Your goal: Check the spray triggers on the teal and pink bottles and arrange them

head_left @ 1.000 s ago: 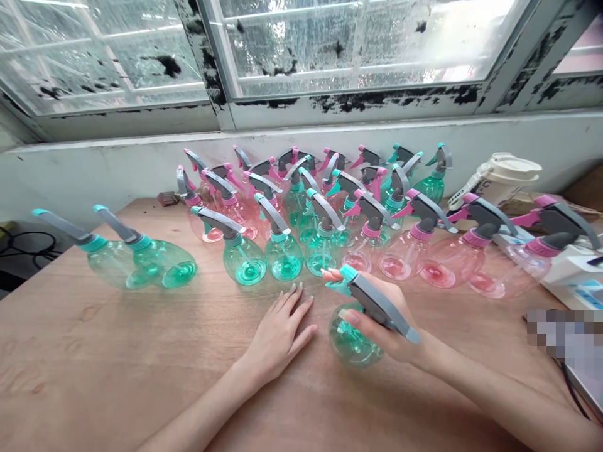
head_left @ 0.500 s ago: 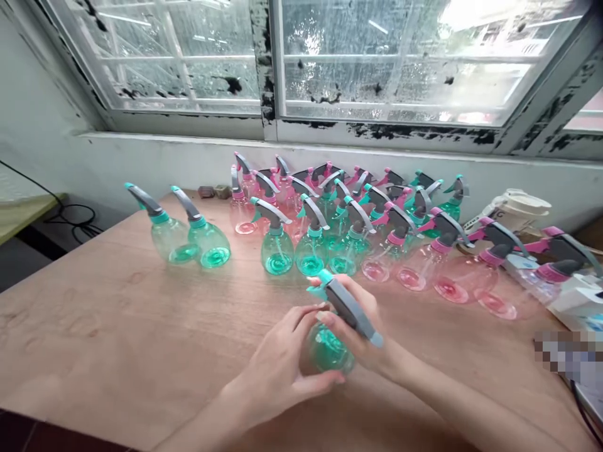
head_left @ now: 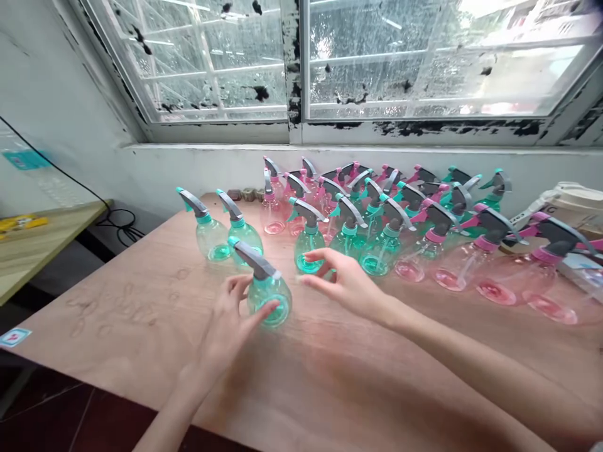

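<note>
A green spray bottle (head_left: 269, 298) with a grey trigger head is held upright by my left hand (head_left: 230, 317), thumb in front and fingers behind its body. My right hand (head_left: 346, 282) is empty, its thumb and fingers apart, just right of that bottle and in front of the row. Behind the held bottle stand two more green spray bottles, a nearer one (head_left: 245, 238) and one farther left (head_left: 210, 235). Close beyond my right fingertips is another green spray bottle (head_left: 309, 242); my right hand partly covers its neighbour (head_left: 347, 235).
Several pink spray bottles (head_left: 455, 270) and green ones crowd the back and right of the wooden table (head_left: 141, 351). A whitish cup-like container (head_left: 572, 204) stands at the far right. Behind runs a window sill (head_left: 330, 150). A side table (head_left: 51, 242) and a black cable (head_left: 125, 223) lie left.
My right hand has let go of the green spray bottle's head and opened. My left hand has carried the bottle leftward, near the two green ones. The view has turned left.
</note>
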{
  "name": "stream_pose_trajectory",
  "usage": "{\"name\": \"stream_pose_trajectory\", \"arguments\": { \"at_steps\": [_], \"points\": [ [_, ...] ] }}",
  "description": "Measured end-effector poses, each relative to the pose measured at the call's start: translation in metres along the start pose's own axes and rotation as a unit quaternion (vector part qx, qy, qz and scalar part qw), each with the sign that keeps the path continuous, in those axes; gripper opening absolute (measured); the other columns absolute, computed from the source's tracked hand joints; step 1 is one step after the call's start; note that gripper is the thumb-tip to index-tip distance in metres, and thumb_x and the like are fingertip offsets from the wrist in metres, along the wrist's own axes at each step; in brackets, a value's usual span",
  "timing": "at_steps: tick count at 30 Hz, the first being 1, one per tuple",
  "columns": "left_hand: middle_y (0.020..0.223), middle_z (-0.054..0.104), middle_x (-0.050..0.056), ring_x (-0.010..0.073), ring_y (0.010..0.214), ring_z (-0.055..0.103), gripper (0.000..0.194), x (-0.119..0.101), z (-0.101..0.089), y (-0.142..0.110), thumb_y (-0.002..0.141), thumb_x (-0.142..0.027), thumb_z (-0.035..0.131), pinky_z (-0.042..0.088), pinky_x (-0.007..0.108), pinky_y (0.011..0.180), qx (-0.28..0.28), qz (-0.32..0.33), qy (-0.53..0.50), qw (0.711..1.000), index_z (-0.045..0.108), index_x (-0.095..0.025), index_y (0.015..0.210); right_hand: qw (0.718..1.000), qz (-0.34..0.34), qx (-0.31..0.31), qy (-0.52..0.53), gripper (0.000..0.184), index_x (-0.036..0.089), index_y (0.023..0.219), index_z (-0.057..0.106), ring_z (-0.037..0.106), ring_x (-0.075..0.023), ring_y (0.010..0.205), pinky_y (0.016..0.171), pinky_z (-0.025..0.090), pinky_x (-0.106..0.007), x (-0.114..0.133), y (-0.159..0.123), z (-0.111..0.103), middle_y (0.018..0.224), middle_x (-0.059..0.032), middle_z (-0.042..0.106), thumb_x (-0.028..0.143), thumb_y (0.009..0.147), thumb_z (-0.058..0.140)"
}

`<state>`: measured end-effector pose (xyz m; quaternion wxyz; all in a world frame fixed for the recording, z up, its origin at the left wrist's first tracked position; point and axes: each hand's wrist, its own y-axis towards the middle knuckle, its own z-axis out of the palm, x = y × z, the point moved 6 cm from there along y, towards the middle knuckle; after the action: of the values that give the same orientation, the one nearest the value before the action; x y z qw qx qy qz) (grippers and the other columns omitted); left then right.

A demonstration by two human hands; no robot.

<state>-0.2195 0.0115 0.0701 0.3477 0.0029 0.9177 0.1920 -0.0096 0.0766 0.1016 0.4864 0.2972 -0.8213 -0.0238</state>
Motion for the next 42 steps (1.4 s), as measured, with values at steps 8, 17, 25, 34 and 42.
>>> {"name": "stream_pose_trajectory", "arguments": {
  "at_steps": [8,17,25,34,42],
  "points": [
    [0.115,0.062,0.008,0.0260,0.105,0.064,0.055,0.012,0.016,0.066,0.083,-0.059,0.063,0.055,0.040,0.088,-0.018,0.045,0.009,0.999,0.056,-0.018,0.119,0.988,0.071,-0.092,-0.102,0.057,0.013,0.133,0.049,0.064,-0.0262,0.111,0.089,0.052,-0.039,-0.028,0.036,-0.020,0.136,-0.0175,0.057,0.043,0.086,0.064],
    [0.111,0.061,0.013,0.0328,0.110,0.057,0.048,0.002,0.010,0.094,0.088,-0.058,0.058,0.048,0.046,0.094,-0.047,0.094,0.157,0.982,0.064,-0.018,0.114,0.977,0.103,-0.107,-0.152,0.047,0.012,0.118,0.062,0.060,-0.0331,0.118,0.096,0.047,-0.040,-0.040,0.070,-0.002,0.122,-0.0189,0.065,0.044,0.084,0.066],
    [0.101,0.056,0.012,0.0304,0.103,0.055,0.043,-0.012,0.013,0.106,0.094,-0.049,0.053,0.052,0.041,0.085,-0.029,0.102,0.285,0.953,0.064,-0.019,0.122,0.970,0.108,-0.067,-0.206,0.051,0.022,0.120,0.059,0.065,-0.0316,0.099,0.073,0.049,-0.037,-0.025,0.042,-0.001,0.115,-0.0122,0.062,0.055,0.082,0.064],
    [0.097,0.053,0.011,0.0306,0.100,0.055,0.044,-0.013,0.021,0.118,0.091,-0.047,0.059,0.050,0.041,0.087,-0.020,0.092,0.315,0.944,0.061,-0.020,0.126,0.948,0.028,-0.034,-0.315,0.042,0.022,0.112,0.057,0.063,-0.0224,0.074,0.047,0.030,-0.026,-0.010,-0.028,-0.011,0.095,-0.0063,0.060,0.056,0.086,0.059],
    [0.104,0.053,0.012,0.0298,0.102,0.056,0.049,-0.054,0.027,0.067,0.095,-0.048,0.050,0.050,0.045,0.088,-0.056,0.162,0.158,0.972,0.052,-0.017,0.132,0.937,-0.031,-0.074,-0.339,0.057,0.024,0.127,0.048,0.061,-0.0193,0.066,0.048,0.033,-0.026,-0.009,-0.066,-0.036,0.084,-0.0014,0.060,0.050,0.080,0.069]
  ]
}}
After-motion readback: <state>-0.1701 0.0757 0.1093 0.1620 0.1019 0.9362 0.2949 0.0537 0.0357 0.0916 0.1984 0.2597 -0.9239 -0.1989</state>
